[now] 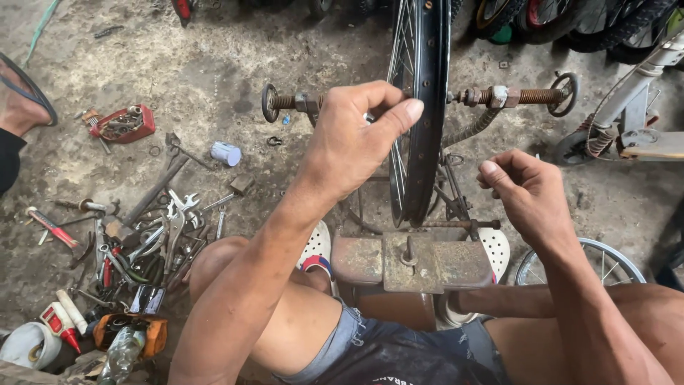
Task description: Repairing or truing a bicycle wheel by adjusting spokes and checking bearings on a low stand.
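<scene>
A black spoked wheel rim (426,85) stands upright in a rusty truing stand (406,264), held between two threaded rods with hand wheels (566,93). My left hand (356,139) reaches across to the rim, thumb and fingers pinched at the spokes on its left side; what it pinches is hidden. My right hand (527,192) hovers right of the rim near a thin cross rod (456,224), fingers curled in; I cannot tell whether it holds anything small.
Wrenches and pliers (153,235) lie scattered on the dirt floor at left, with a red tray of parts (125,122), a small white can (226,153) and bottles (64,321). Another person's sandalled foot (21,96) is far left. A small wheel (584,260) and scooter (641,107) sit right.
</scene>
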